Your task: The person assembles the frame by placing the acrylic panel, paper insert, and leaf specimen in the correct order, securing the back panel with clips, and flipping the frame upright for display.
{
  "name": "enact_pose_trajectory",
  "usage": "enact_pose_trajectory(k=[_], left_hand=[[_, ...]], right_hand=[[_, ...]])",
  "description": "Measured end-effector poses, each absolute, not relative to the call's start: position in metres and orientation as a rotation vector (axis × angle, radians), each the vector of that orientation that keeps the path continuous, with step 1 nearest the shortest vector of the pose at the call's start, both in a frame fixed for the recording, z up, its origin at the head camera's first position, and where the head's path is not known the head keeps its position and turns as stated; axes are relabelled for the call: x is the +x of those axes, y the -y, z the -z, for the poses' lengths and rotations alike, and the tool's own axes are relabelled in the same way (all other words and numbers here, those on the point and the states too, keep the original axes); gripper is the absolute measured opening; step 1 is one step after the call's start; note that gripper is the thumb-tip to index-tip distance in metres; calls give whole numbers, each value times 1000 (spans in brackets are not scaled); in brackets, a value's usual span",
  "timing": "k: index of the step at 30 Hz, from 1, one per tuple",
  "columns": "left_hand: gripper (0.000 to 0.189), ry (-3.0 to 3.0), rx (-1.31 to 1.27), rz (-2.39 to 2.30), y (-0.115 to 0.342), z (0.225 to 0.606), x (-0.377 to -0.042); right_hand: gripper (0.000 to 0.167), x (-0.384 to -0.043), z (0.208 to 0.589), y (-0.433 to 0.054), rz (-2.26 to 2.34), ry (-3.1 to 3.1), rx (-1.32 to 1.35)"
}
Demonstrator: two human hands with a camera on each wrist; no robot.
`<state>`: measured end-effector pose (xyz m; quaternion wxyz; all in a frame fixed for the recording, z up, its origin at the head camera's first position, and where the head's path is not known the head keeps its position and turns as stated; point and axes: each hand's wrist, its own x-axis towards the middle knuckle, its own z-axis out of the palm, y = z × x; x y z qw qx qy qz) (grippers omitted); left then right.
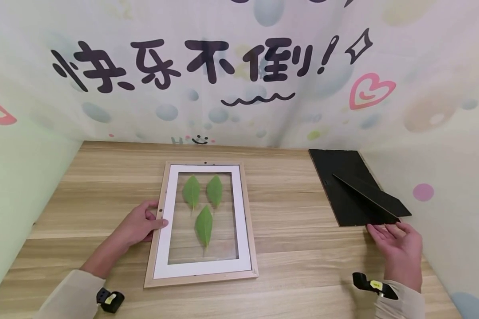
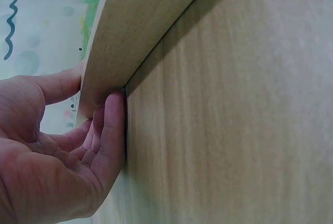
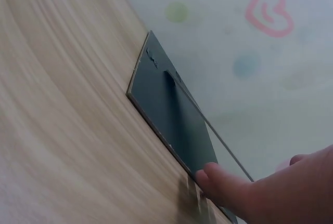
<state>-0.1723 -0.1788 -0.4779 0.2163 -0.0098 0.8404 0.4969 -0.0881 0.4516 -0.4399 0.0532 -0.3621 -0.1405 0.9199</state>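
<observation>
A light wooden picture frame (image 1: 250, 221) with a white mat (image 1: 201, 267) lies on the table, three green leaves (image 1: 204, 226) showing in its see-through window. My left hand (image 1: 141, 223) grips the frame's left side, thumb over the face and the other fingers curled at the outer edge. In the left wrist view, the fingertips (image 2: 114, 109) reach the frame's lower edge at the tabletop. At the right, a black backing board (image 1: 349, 204) lies flat with its stand leg (image 1: 373, 192) swung up at an angle. The fingertips of my right hand (image 1: 403, 250) touch the board's near edge, palm turned partly up.
The wood-grain table (image 1: 295, 248) meets a printed cloth wall (image 1: 239, 124) at the back and more cloth (image 1: 443, 159) on the right, close beside the board. Bare tabletop separates the frame from the board. Each wrist wears a black strap (image 1: 109, 299).
</observation>
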Motion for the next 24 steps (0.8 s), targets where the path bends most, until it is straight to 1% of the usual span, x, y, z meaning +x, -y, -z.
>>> enact_pose_trajectory(k=[7,12,19,24], left_hand=[[71,-2328,-33,-1370,178,476,-171],[71,-2334,-36,-1357,178,475,-171],[72,-2336,-35,-1359,178,474,-172],[71,-2334,-41,-1363,177,474,-171]], right_hand=[[68,-86,440,-455,-2804,431,-1211],[58,-86,443,-456,-2731,288,-1300],[49,-86,443,-460,-2719,143,-1335],[52,-86,441,-460,-2717,146,-1341]])
